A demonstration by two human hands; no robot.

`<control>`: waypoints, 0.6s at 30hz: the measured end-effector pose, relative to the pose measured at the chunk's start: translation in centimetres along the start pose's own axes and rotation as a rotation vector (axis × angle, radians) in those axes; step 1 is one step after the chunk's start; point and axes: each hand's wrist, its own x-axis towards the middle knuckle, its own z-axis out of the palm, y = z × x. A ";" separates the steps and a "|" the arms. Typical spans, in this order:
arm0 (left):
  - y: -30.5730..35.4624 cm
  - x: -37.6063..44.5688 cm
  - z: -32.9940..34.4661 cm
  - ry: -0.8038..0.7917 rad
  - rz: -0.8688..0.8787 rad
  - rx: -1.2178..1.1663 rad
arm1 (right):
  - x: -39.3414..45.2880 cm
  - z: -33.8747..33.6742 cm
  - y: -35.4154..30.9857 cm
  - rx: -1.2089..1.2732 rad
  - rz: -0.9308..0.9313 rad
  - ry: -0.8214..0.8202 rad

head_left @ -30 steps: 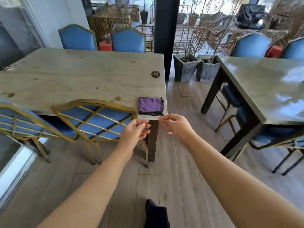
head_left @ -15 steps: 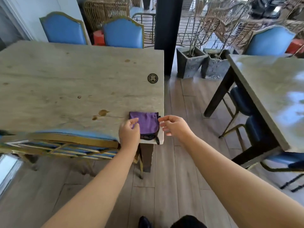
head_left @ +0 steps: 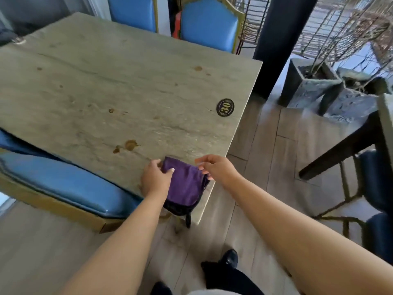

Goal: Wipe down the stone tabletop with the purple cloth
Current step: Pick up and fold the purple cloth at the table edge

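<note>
Both hands at folded purple cloth (head_left: 187, 184) on tabletop (head_left: 127, 86) corner; left hand (head_left: 156, 178) pinches its edge, likely to unfold; right hand (head_left: 214, 168) hovers, fingers relaxed, empty.

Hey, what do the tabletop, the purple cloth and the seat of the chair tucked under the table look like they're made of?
Tabletop: looks like matte stone, grey-beige with veining and brown stains. Purple cloth: soft fabric, likely microfibre, folded with limp layered edges. Chair seat: smooth blue padding with a sheen, probably leather or vinyl; its frame looks gold-painted, material unclear.
</note>
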 end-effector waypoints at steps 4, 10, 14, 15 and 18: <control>0.9 0.9 0.4 -0.126 -0.031 -0.042 | 3.0 -1.3 -0.1 -0.139 -0.051 -0.111; 3.8 0.1 -0.8 -0.199 0.227 -0.031 | 4.5 -1.3 -0.1 -0.296 -0.265 -0.353; 6.0 0.3 -1.2 -0.253 0.352 0.014 | 4.9 -2.8 0.3 -0.255 -0.238 -0.374; 6.7 0.5 -1.2 -0.252 0.386 0.055 | 5.1 -3.7 0.0 -0.244 -0.223 -0.359; 9.3 0.7 -0.7 -0.168 0.447 0.127 | 5.9 -7.1 -0.9 -0.222 -0.210 -0.296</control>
